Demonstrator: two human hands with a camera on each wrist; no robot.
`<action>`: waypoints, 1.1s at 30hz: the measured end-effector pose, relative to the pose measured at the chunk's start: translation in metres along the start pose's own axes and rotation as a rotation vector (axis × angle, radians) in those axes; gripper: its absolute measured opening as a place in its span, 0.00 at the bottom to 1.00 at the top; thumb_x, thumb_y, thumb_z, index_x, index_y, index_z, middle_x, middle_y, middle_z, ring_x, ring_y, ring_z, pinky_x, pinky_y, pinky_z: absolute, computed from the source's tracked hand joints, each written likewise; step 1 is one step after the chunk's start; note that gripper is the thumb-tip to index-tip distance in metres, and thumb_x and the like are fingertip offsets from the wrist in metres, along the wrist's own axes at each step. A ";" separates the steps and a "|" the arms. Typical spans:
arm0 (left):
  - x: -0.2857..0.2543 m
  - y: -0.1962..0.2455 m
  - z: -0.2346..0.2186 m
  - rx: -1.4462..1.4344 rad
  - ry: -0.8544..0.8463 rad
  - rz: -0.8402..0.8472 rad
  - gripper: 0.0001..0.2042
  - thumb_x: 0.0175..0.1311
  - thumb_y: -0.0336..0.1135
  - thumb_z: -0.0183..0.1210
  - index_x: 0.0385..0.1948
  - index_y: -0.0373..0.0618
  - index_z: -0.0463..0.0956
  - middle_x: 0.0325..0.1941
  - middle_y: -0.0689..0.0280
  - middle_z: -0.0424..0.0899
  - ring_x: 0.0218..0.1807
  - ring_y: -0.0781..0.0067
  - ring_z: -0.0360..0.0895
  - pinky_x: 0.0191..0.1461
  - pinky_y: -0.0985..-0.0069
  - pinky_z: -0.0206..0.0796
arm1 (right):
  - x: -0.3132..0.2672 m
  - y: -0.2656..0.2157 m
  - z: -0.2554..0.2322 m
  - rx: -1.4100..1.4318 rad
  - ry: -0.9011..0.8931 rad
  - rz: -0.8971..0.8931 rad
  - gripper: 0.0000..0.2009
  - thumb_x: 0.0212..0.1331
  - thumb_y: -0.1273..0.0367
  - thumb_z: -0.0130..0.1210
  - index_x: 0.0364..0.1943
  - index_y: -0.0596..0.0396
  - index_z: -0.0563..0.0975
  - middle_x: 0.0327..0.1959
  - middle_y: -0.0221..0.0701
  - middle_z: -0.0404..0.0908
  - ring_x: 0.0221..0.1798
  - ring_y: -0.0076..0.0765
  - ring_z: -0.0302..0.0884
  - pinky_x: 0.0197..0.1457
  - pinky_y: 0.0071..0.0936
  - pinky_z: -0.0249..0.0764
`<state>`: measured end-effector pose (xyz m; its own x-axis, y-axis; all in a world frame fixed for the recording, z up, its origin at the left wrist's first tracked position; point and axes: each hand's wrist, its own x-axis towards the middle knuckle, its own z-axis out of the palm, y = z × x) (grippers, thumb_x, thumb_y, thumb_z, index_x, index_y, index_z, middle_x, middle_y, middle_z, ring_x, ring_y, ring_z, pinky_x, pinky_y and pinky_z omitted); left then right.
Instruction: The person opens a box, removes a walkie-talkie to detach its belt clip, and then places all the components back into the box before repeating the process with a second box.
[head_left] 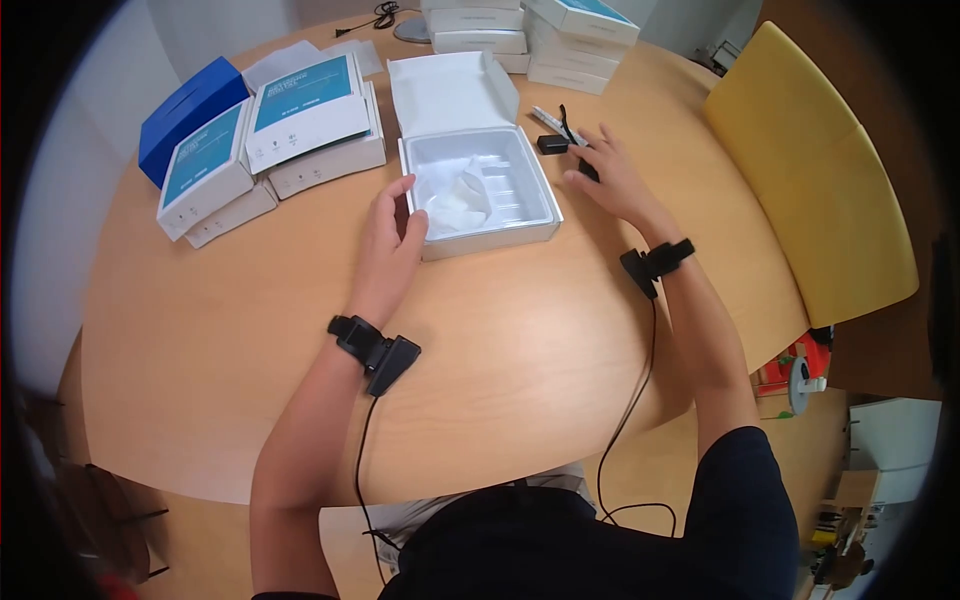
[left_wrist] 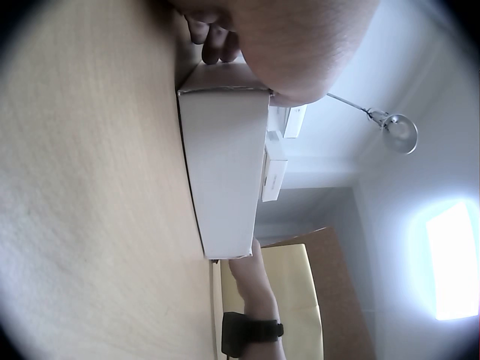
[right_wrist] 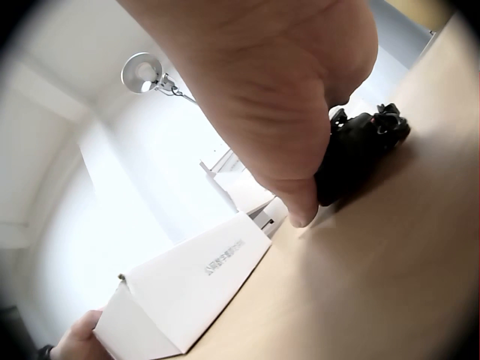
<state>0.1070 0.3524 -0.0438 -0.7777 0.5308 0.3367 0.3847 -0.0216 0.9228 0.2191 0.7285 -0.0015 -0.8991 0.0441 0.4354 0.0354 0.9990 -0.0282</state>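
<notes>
An open white box (head_left: pixel 490 243) stands in front of me, its lid raised at the back. Inside are a clear plastic tray (head_left: pixel 520 180) and a crumpled translucent bag (head_left: pixel 462 200). My left hand (head_left: pixel 388 240) rests against the box's left side, thumb and index fingertips at the rim; the left wrist view shows its other fingers beside the end wall. Right of the box, my right hand (head_left: pixel 615 178) grips a black bundle (right_wrist: pixel 356 157) that looks like a tied cable, low over the table. Beyond its fingers lie a small black block (head_left: pixel 552 145) and a pale strip (head_left: pixel 545 118).
Left of the open box, teal-labelled white boxes (head_left: pixel 300 100) are stacked beside a blue box (head_left: pixel 190 120). More white boxes (head_left: pixel 575 50) are piled at the back of the table (head_left: pixel 480 350). A yellow chair (head_left: pixel 820 180) stands at the right. Wrist-camera cables (head_left: pixel 640 380) trail toward my body.
</notes>
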 end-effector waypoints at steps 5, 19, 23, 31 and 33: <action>-0.002 0.014 0.002 -0.142 -0.014 -0.029 0.25 0.80 0.27 0.51 0.76 0.37 0.61 0.72 0.57 0.72 0.73 0.67 0.71 0.78 0.68 0.62 | 0.003 -0.078 -0.040 0.672 -0.173 0.528 0.29 0.72 0.47 0.63 0.61 0.61 0.84 0.40 0.39 0.90 0.41 0.40 0.86 0.47 0.39 0.82; -0.002 0.036 0.003 -0.171 0.033 0.056 0.34 0.71 0.24 0.53 0.81 0.36 0.56 0.83 0.52 0.63 0.85 0.58 0.58 0.87 0.62 0.48 | -0.024 -0.114 -0.011 0.806 -0.031 0.365 0.23 0.71 0.56 0.59 0.61 0.58 0.82 0.28 0.35 0.82 0.31 0.32 0.79 0.38 0.35 0.74; -0.004 0.042 0.004 -0.183 0.060 0.098 0.34 0.71 0.24 0.54 0.80 0.37 0.57 0.82 0.53 0.63 0.85 0.58 0.57 0.87 0.61 0.48 | -0.024 -0.119 -0.008 0.813 0.081 0.319 0.25 0.71 0.56 0.60 0.65 0.56 0.80 0.28 0.36 0.82 0.30 0.33 0.79 0.38 0.35 0.75; -0.003 0.026 0.000 -0.201 0.063 0.052 0.33 0.71 0.23 0.57 0.78 0.36 0.59 0.77 0.55 0.68 0.78 0.60 0.67 0.83 0.62 0.58 | -0.025 -0.115 -0.005 0.848 0.030 0.336 0.27 0.74 0.49 0.59 0.63 0.57 0.83 0.25 0.34 0.82 0.28 0.33 0.80 0.36 0.34 0.75; 0.000 0.016 -0.003 -0.138 0.053 0.011 0.31 0.73 0.25 0.58 0.78 0.35 0.60 0.75 0.55 0.69 0.77 0.60 0.69 0.82 0.62 0.60 | -0.024 -0.113 -0.013 0.811 -0.073 0.389 0.29 0.74 0.46 0.59 0.60 0.57 0.85 0.24 0.34 0.82 0.27 0.32 0.80 0.35 0.34 0.74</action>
<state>0.1120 0.3499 -0.0286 -0.8003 0.4849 0.3527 0.3239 -0.1453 0.9349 0.2423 0.6143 0.0031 -0.9144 0.3489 0.2052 0.0489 0.5984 -0.7997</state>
